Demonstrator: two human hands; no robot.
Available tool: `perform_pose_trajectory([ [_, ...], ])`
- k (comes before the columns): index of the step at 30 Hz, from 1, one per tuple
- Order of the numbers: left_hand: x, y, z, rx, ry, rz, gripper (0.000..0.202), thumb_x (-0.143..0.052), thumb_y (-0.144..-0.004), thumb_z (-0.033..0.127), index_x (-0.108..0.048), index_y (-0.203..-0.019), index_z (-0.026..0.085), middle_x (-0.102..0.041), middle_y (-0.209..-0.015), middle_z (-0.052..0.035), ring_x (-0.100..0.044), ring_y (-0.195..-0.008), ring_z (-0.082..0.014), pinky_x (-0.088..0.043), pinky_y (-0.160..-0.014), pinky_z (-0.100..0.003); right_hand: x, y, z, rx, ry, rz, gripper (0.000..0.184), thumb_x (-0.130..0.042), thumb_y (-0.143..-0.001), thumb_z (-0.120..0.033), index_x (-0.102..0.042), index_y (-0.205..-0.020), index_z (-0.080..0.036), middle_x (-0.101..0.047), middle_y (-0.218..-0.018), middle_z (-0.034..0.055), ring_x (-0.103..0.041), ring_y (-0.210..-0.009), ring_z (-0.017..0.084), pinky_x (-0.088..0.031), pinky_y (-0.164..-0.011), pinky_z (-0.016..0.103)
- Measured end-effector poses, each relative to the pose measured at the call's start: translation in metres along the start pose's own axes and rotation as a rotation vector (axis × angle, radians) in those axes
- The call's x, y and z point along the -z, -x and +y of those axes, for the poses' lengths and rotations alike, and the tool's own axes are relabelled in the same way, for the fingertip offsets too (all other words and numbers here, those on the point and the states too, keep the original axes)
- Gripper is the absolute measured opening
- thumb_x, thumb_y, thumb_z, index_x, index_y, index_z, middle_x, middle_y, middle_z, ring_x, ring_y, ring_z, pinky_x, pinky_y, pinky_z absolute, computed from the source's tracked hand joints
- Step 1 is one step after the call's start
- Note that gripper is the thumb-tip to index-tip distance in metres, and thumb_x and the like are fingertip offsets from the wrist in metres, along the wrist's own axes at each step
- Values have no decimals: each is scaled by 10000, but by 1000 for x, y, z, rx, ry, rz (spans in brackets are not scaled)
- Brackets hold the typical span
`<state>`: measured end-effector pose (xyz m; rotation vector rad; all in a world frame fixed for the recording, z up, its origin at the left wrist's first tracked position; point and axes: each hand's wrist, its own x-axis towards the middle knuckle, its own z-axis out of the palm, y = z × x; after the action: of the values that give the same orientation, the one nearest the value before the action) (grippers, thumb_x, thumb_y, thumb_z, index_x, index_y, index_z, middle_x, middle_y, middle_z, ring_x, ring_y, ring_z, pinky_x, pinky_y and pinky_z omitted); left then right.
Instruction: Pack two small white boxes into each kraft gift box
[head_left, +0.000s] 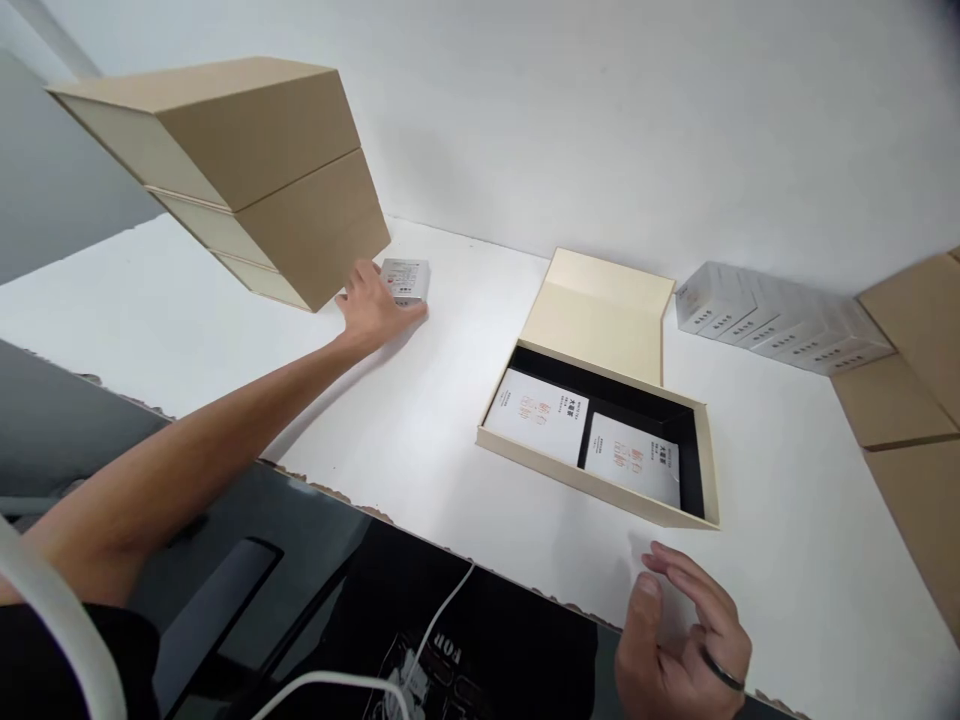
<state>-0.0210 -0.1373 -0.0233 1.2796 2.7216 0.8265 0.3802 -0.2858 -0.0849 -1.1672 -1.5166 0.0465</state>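
Observation:
My left hand reaches to the far left of the white table, fingers and thumb around a small silver-white printed box on the tabletop. Right beside that hand rises a stack of large tan boxes. An open cream gift box lies at the middle right, its lid folded back. Inside its black interior are two white cards or packs with print, the left one and the right one. My right hand, a dark ring on one finger, is open and holds nothing near the table's front edge.
A row of several small silver-white boxes stands against the wall at the right. Brown cardboard borders the right end of the white table. A white cable hangs in front of my dark clothing.

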Motion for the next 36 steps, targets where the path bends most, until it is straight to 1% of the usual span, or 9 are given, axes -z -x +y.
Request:
perform_pose_trajectory([
  [6,4,-6,7,13,71,-76,856,-842,-716,491,-325,-1318,172,-489,-1383,-191,-488,-1342,-411,-385,-1086,-583,-1,-1,0,-2,-10,24,137,-731,-918,-201,-648,-1022,-169,-733,-961,114,-716,-841,229,-565,-746,383],
  [12,40,20,15,-367,179,-46,862,-810,-767,496,-268,-1376,217,-546,-1374,-146,-534,-1295,-336,-297,-1168,-555,-1,0,4,14,-39,19,156,-737,-892,-171,-659,-1027,-160,-733,-952,115,-706,-813,213,-553,-733,368],
  [15,51,31,13,-646,180,-290,1089,-887,-625,581,-247,-1427,217,-373,-1572,-231,-476,-1388,-388,-350,-1159,-536,-1,-1,3,24,-35,29,151,-737,-888,-151,-663,-1020,-157,-730,-947,113,-697,-787,202,-551,-732,365],
  [17,52,36,7,-641,110,-514,1174,-898,-569,621,-242,-1448,203,-356,-1585,-261,-444,-1412,-430,-440,-1078,-516,-1,-1,3,42,-49,27,167,-737,-887,-137,-662,-1035,-155,-730,-958,113,-698,-781,198,-555,-737,365],
  [20,50,39,-5,-576,54,-691,956,-836,-676,582,-311,-1391,225,-519,-1476,-218,-558,-1305,-393,-504,-992,-477,1,-1,3,33,-29,-3,167,-732,-896,-151,-661,-1047,-157,-734,-975,121,-712,-824,218,-564,-753,381],
  [25,74,31,-9,-621,310,-418,766,-848,-716,524,-403,-1278,254,-564,-1431,-163,-568,-1346,-329,-466,-1116,-470,2,1,4,25,-7,-9,166,-735,-892,-152,-663,-1041,-162,-739,-995,125,-723,-848,242,-581,-761,412],
  [30,99,53,41,-836,215,-435,593,-836,-766,571,-595,-1191,234,-640,-1371,-106,-608,-1240,-324,-487,-1037,-438,3,3,4,43,15,-35,173,-729,-897,-149,-662,-1056,-160,-733,-1000,127,-721,-859,244,-574,-753,403],
  [33,79,91,87,-1090,198,-613,548,-791,-867,518,-586,-1260,196,-576,-1488,-156,-548,-1364,-329,-443,-1117,-431,5,3,5,38,28,-43,152,-720,-908,-159,-664,-1049,-162,-726,-997,127,-718,-880,249,-581,-774,417],
  [36,50,130,129,-1366,160,-691,795,-844,-837,536,-511,-1430,125,-393,-1649,-238,-385,-1526,-394,-323,-1237,-511,6,3,6,27,40,-62,149,-716,-919,-171,-664,-1059,-164,-721,-1002,128,-718,-891,250,-581,-772,415],
])
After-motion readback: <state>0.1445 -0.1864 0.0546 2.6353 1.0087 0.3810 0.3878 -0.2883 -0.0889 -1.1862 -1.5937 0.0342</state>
